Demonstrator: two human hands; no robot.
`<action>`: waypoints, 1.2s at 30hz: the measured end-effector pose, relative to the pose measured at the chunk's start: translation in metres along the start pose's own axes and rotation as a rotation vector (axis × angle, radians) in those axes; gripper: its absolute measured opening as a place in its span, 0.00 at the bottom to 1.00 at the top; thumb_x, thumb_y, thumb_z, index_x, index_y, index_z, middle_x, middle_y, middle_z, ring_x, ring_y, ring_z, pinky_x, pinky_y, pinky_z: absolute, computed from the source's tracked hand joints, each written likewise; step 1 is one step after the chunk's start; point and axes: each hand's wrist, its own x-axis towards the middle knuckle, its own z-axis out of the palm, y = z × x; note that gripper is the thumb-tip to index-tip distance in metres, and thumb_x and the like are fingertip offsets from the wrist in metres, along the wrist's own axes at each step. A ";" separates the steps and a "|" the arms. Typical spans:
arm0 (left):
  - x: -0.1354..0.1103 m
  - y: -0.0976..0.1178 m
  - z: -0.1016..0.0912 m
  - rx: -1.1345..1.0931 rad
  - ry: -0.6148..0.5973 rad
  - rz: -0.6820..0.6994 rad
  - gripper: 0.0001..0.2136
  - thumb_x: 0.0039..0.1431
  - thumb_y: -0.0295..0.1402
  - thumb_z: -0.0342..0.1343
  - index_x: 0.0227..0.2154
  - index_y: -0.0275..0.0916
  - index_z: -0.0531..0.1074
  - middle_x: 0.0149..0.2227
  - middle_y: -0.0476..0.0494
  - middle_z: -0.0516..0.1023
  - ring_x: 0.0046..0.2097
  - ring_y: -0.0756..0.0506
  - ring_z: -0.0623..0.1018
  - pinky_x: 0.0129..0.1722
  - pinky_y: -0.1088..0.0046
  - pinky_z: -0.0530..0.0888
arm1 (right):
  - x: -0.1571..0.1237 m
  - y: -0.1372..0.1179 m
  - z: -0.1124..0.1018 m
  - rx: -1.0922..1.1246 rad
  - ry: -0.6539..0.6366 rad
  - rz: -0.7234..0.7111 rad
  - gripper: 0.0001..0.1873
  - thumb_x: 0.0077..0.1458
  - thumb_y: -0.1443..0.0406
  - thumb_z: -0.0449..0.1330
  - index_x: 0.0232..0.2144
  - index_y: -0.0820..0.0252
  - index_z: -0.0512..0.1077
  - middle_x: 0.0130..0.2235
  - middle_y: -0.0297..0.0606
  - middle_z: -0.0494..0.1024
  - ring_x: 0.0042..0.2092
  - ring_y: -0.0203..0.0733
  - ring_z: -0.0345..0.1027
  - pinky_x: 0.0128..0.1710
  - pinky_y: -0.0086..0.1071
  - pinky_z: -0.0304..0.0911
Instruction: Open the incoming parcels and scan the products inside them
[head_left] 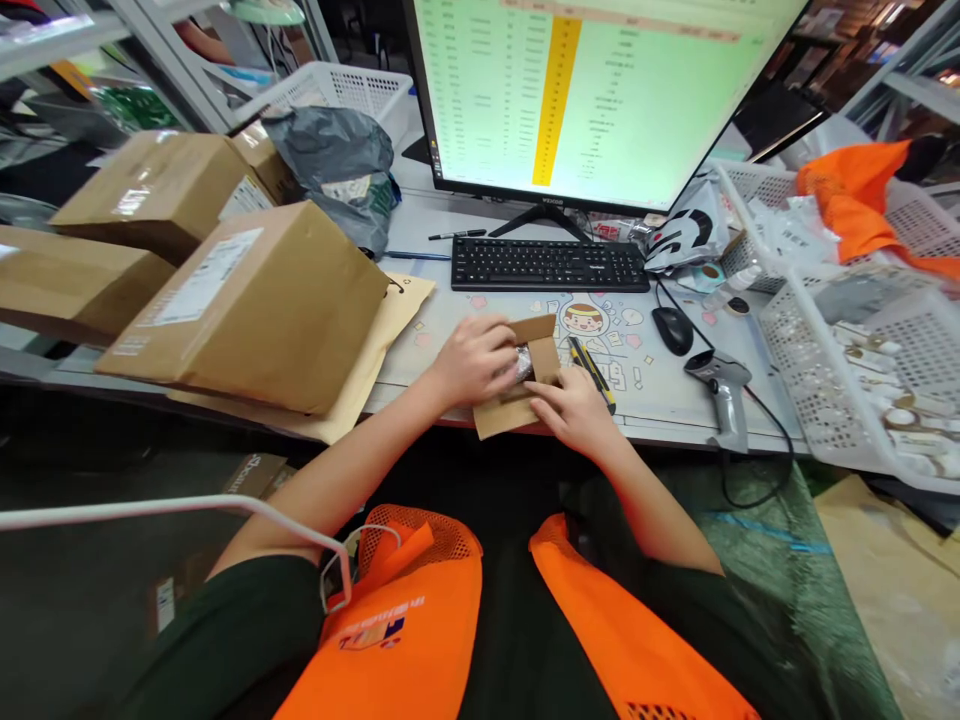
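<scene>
A small open cardboard box point(534, 340) sits at the desk's front edge, flaps up. My left hand point(474, 358) is curled over its left side, fingers closed around a shiny wrapped item point(523, 362) inside the box. At the lower right of the box, my right hand point(574, 405) presses on the front flap with fingers bent. A yellow-and-black utility knife point(592, 368) lies just right of the box.
Large cardboard parcels point(255, 300) and a padded envelope point(390, 320) fill the left of the desk. Keyboard point(547, 265), monitor point(600, 90), mouse point(671, 328) and barcode scanner point(724, 385) sit ahead and right. White baskets point(840, 380) of small items stand at right.
</scene>
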 end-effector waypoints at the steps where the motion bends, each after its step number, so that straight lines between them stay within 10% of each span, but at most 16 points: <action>1: -0.010 0.006 -0.002 -0.004 -0.015 0.053 0.12 0.71 0.38 0.55 0.37 0.40 0.82 0.54 0.34 0.81 0.63 0.32 0.74 0.63 0.45 0.68 | 0.010 -0.002 -0.003 -0.012 -0.038 0.007 0.18 0.71 0.55 0.58 0.51 0.55 0.82 0.56 0.51 0.78 0.61 0.57 0.70 0.69 0.57 0.59; 6: -0.046 0.012 0.005 -0.087 -0.130 -0.054 0.13 0.69 0.44 0.57 0.36 0.42 0.82 0.68 0.36 0.71 0.74 0.28 0.63 0.73 0.37 0.57 | 0.037 -0.004 -0.009 0.073 -0.203 0.078 0.13 0.68 0.57 0.59 0.43 0.58 0.79 0.74 0.53 0.60 0.68 0.61 0.65 0.67 0.53 0.63; 13: -0.057 0.001 0.028 -0.373 0.104 -0.198 0.18 0.56 0.50 0.68 0.33 0.41 0.72 0.62 0.30 0.68 0.69 0.29 0.65 0.71 0.43 0.66 | 0.020 0.020 -0.004 0.297 0.112 0.406 0.10 0.65 0.56 0.54 0.44 0.53 0.68 0.36 0.38 0.79 0.36 0.48 0.75 0.42 0.41 0.70; 18: -0.074 0.006 0.039 -0.336 0.444 -0.337 0.13 0.61 0.34 0.59 0.28 0.43 0.58 0.55 0.34 0.69 0.62 0.35 0.72 0.67 0.47 0.70 | 0.012 0.040 -0.002 0.331 0.087 0.546 0.12 0.62 0.55 0.57 0.43 0.53 0.70 0.34 0.37 0.80 0.36 0.49 0.75 0.42 0.42 0.69; 21: -0.086 0.011 0.046 -0.296 0.640 -0.449 0.10 0.60 0.28 0.56 0.31 0.43 0.58 0.59 0.32 0.66 0.67 0.34 0.69 0.70 0.43 0.67 | 0.024 0.039 -0.022 0.199 0.065 0.401 0.09 0.60 0.56 0.60 0.36 0.55 0.74 0.42 0.44 0.81 0.45 0.52 0.75 0.48 0.46 0.70; 26: -0.089 0.019 0.046 -0.349 0.629 -0.417 0.07 0.64 0.24 0.50 0.38 0.43 0.59 0.67 0.29 0.60 0.75 0.35 0.62 0.72 0.42 0.66 | 0.076 0.001 -0.052 -0.109 -0.088 -0.105 0.10 0.66 0.63 0.58 0.39 0.56 0.80 0.49 0.48 0.81 0.54 0.56 0.72 0.57 0.49 0.65; 31: -0.078 0.011 0.036 -0.358 0.675 -0.309 0.06 0.69 0.24 0.45 0.39 0.43 0.56 0.67 0.32 0.59 0.74 0.38 0.65 0.73 0.42 0.65 | 0.122 -0.037 -0.017 -0.317 -0.550 -0.300 0.12 0.60 0.73 0.62 0.45 0.59 0.80 0.46 0.49 0.84 0.48 0.54 0.76 0.47 0.43 0.65; 36: -0.074 -0.003 0.032 -0.399 0.688 -0.359 0.03 0.72 0.28 0.45 0.45 0.44 0.59 0.69 0.31 0.59 0.73 0.37 0.68 0.71 0.46 0.69 | 0.133 -0.019 -0.004 -0.206 -0.487 -0.349 0.09 0.61 0.69 0.59 0.41 0.63 0.79 0.45 0.52 0.83 0.48 0.54 0.76 0.51 0.44 0.65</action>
